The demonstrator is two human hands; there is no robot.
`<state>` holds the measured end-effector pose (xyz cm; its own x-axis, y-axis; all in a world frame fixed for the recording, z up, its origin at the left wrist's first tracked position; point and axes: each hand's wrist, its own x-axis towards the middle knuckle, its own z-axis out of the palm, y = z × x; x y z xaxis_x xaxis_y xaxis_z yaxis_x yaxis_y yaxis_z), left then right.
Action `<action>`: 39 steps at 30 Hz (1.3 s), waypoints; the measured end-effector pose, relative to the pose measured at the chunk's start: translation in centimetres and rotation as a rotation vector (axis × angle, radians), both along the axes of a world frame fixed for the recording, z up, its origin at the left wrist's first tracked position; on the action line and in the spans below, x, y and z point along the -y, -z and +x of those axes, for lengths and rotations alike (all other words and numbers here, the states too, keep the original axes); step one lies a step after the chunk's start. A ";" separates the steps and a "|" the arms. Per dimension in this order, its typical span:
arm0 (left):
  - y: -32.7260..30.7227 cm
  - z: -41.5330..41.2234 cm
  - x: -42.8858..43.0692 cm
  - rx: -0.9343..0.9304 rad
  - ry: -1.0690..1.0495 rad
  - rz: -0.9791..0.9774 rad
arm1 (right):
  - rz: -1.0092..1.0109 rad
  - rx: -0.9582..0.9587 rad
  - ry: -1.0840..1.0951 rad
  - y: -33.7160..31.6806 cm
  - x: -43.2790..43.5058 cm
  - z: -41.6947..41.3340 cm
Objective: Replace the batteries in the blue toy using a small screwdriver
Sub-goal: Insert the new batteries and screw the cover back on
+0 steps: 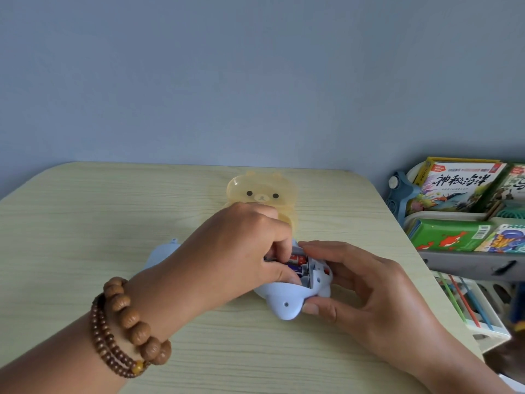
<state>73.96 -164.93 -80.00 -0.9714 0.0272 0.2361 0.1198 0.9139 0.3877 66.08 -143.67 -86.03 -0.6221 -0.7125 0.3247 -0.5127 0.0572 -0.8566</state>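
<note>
Steadying the blue toy (284, 301) on the surface (85, 223) in my clasping right grip (366, 291), I had my left grip (241, 245) pinching batteries (298, 264) in its opened compartment (308, 273); closing up and screwing I judged outstanding.

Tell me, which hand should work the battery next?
The left hand, probably. Its fingers already pinch a battery in the blue toy's open compartment, while the right hand grips the toy's body, steadying it on the table.

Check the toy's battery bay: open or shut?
Open. The batteries lie exposed in the toy, the left hand pinches at them, and the right hand grips the toy.
</note>
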 end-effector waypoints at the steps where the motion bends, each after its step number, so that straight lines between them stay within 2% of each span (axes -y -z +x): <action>1: -0.3 0.1 0.1 0.027 -0.010 0.058 | 0.001 -0.002 0.004 0.0 0.0 0.0; 5: -1.4 0.7 1.1 0.057 -0.088 0.303 | -0.008 0.010 -0.008 0.2 0.0 -0.1; 8: -1.6 0.9 1.9 0.173 -0.186 0.292 | -0.003 0.007 -0.011 0.3 0.0 -0.1; 11: -1.1 0.7 1.7 0.268 -0.235 0.378 | -0.007 0.001 -0.012 0.3 0.0 -0.1; 16: -1.0 0.2 1.4 0.345 -0.268 0.460 | -0.014 0.016 -0.021 0.3 0.0 -0.2; 28: -1.1 1.4 2.4 0.293 -0.276 0.451 | 0.003 0.021 -0.019 0.3 0.0 -0.1; 35: -1.2 3.6 3.0 0.395 -0.211 0.076 | 0.020 -0.006 0.003 0.3 -0.1 -0.1; 39: 0.4 3.4 2.7 0.331 -0.188 0.080 | 0.026 0.001 -0.011 0.1 0.0 0.0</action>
<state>77.33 -167.63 -80.38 -0.9816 -0.1645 -0.0970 -0.1906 0.8732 0.4486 66.05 -143.64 -86.16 -0.6144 -0.7273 0.3058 -0.5128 0.0736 -0.8554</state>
